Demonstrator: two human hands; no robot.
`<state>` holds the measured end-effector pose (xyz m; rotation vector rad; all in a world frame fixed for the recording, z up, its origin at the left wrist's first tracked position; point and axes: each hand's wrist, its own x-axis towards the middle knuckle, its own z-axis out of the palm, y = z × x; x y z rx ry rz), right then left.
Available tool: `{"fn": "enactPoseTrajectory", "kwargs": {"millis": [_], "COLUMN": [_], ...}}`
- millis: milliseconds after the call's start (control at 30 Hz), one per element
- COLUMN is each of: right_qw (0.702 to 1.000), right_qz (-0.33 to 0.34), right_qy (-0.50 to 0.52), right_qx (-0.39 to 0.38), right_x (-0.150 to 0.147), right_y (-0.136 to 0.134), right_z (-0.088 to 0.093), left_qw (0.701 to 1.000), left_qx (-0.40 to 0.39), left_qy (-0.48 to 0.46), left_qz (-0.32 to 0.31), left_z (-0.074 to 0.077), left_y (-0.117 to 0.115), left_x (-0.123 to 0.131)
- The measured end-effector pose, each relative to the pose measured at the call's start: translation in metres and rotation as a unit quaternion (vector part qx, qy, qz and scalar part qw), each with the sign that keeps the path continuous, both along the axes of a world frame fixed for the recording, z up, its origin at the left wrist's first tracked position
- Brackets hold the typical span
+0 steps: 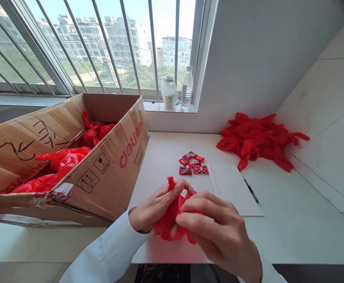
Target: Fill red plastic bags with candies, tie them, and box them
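Observation:
Both my hands grip one small red plastic bag [169,222] just above the near edge of the white table [292,220]. My left hand [157,206] pinches the bag's upper twisted end, and my right hand [219,232] closes over its lower right side. A little beyond them lie several small red wrapped candies [192,164] beside a white sheet of paper [233,188]. A heap of empty red bags [257,139] lies at the far right against the wall.
An open cardboard box [113,169] holding filled red bags [68,159] stands at the left. A black pen [250,188] lies on the paper's right edge. A water bottle [186,87] and a bagged jar [169,92] stand on the window sill.

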<state>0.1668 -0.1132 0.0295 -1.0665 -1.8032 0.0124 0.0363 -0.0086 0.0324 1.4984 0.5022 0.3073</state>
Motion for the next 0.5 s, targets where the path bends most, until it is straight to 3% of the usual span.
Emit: {"fn": "enactPoseTrajectory", "kwargs": {"millis": [100, 200, 267, 333, 367, 400, 433, 500], "right_qw": [0.988, 0.99, 0.996, 0.998, 0.995, 0.987, 0.975, 0.946], "right_qz": [-0.019, 0.0, 0.035, 0.037, 0.028, 0.021, 0.025, 0.077], "right_qy": [-0.148, -0.138, -0.08, 0.012, 0.064, 0.115, 0.161, 0.219], "right_qx": [0.033, -0.005, -0.028, -0.054, -0.078, -0.111, -0.149, -0.226], "right_x": [0.0, 0.013, 0.023, 0.03, 0.033, 0.034, 0.035, 0.035], "right_y": [-0.004, -0.007, -0.005, 0.004, 0.011, 0.019, 0.028, 0.048], "right_z": [-0.004, -0.01, -0.012, -0.014, -0.015, -0.017, -0.02, -0.027], "left_qw": [0.995, 0.993, 0.993, 0.972, 0.938, 0.883, 0.813, 0.675], "left_qx": [-0.053, -0.034, 0.036, 0.211, 0.33, 0.457, 0.575, 0.735], "left_qy": [-0.026, -0.031, -0.019, 0.01, 0.031, 0.052, 0.067, 0.06], "left_qz": [-0.078, -0.113, -0.108, -0.108, -0.105, -0.093, -0.07, -0.002], "left_z": [0.001, 0.004, 0.008, 0.013, 0.014, 0.015, 0.014, 0.01], "left_y": [0.01, 0.022, 0.024, 0.02, 0.016, 0.011, 0.007, 0.002], "left_x": [-0.003, -0.01, -0.014, -0.015, -0.015, -0.013, -0.011, -0.006]}}
